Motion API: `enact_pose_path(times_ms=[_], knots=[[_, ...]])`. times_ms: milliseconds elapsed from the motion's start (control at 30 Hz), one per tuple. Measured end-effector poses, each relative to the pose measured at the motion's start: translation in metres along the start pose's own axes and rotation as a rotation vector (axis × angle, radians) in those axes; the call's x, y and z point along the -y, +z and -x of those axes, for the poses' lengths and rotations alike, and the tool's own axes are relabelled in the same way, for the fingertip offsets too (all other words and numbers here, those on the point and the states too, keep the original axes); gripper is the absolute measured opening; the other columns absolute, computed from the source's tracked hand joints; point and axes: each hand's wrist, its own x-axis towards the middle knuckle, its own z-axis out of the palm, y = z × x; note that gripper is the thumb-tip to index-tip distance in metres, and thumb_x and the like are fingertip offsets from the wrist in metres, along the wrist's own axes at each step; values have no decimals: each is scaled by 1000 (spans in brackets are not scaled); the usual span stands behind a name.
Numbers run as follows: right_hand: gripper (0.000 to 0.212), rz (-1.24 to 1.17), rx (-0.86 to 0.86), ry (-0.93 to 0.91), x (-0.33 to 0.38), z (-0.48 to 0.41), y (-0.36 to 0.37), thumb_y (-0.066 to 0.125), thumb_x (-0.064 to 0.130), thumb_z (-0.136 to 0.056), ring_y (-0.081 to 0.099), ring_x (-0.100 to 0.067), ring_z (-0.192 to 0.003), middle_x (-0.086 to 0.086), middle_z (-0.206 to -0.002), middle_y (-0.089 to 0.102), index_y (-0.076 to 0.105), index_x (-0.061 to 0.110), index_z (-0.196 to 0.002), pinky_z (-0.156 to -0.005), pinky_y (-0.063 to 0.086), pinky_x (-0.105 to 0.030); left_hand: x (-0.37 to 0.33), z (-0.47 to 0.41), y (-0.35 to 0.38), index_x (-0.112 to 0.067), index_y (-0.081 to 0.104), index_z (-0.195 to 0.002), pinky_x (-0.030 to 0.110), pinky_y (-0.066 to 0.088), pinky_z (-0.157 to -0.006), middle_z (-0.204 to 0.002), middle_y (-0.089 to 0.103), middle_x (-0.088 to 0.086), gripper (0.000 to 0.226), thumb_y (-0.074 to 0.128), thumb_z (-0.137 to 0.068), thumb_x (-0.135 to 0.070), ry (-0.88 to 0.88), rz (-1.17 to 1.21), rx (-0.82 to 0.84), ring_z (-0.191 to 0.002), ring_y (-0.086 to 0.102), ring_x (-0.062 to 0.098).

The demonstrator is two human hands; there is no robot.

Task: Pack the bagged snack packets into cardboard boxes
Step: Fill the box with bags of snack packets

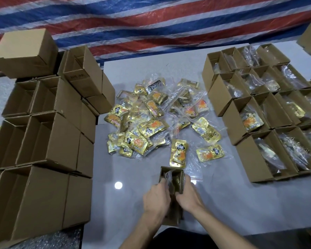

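Open box (pixel 180 178) near front edge of bench (pixel 232 203), mouth up, easy to fill. Left hand (pixel 156 197) fingers curl on clear bag (pixel 168 176), likely pushing it in. Right hand (pixel 190 194) fingers clamp box side, likely to keep it steady. Packet pile (pixel 151 121) mid bench, close for next grab.

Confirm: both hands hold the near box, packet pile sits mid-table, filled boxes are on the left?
One point is wrong: the filled boxes are on the right, not the left; the left stack is empty boxes. The head view shows it. The rest holds: left hand and right hand hold the near box, and the packet pile sits mid-table.
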Motion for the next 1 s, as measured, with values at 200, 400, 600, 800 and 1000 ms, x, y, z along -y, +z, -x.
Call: enact_pose_path(times_ms=[200,400,600,800,1000], knots=[[63,339,-170,-707,-4,-14,-10,67,10,-79,31,-17,-141,8,-154,34,56,43,-132,-109,35,-36,13,4,11,-26,60,-107,34,48,-77,-102,71,4,24,38,-102,-34,13,-67,36,-100,65,27],[16,379,-145,-858,-4,-35,-11,71,21,-77,41,-12,-128,18,-130,60,75,35,-84,-102,38,-41,22,14,5,-19,62,-99,35,51,-78,-97,72,5,47,38,-98,-60,-22,-48,27,-97,66,27],[17,428,-173,-918,1,-43,-12,83,26,-73,48,-7,-100,22,-82,69,80,37,-85,-89,43,-34,23,37,18,-21,54,-116,37,50,-82,-111,69,6,36,28,-106,-45,-27,-202,119,-104,66,28],[16,453,-25,-907,13,-47,-23,78,26,-77,53,-14,-105,16,-81,71,80,36,-90,-99,36,-39,29,40,12,-20,56,-105,38,48,-81,-104,68,9,37,29,-105,-44,-120,-57,99,-99,63,32],[36,558,47,-1011,31,-30,-16,69,16,-74,51,-18,-121,15,-104,68,76,34,-105,-113,27,-42,28,35,-2,-18,53,-108,39,48,-86,-109,69,10,36,27,-107,-42,-106,-31,97,-105,63,32]])
